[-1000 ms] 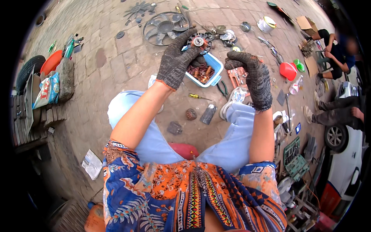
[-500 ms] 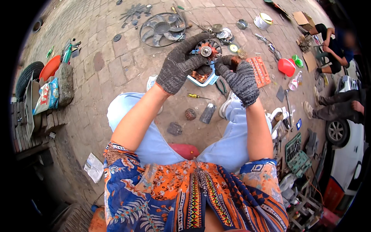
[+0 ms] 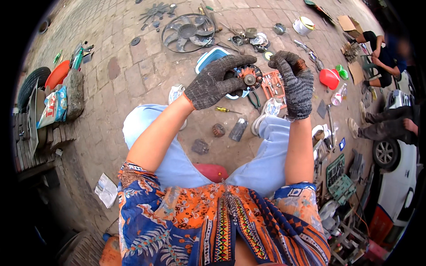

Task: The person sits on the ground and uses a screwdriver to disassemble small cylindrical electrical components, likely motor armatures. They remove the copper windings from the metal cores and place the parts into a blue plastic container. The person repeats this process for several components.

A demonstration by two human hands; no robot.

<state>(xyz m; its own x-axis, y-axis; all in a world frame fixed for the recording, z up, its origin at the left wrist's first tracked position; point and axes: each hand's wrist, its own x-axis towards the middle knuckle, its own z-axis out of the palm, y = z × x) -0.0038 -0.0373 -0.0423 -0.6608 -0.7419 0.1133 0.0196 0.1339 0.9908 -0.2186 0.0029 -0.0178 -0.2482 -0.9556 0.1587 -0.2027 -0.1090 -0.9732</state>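
My left hand, in a dark grey knit glove, grips a round motor armature. Its metal shaft end points up at me, with reddish-orange and dark segments around it. My right hand, gloved alike, is raised to the right of the armature and apart from it. Its thumb and fingertips are pressed together, and whatever lies between them is too small to make out. A rusty-brown patch shows by its fingers. Beneath my left hand stands a blue tub with a white rim, partly hidden.
Between my feet lie a yellow screwdriver, pliers and dark motor pieces. An orange tool tray is behind my right hand. A fan lies farther off. A seated person and a white car are at right.
My right hand has moved right, away from the armature. My left hand has carried the armature slightly right and toward me, and turned it. More of the blue tub shows at its far left.
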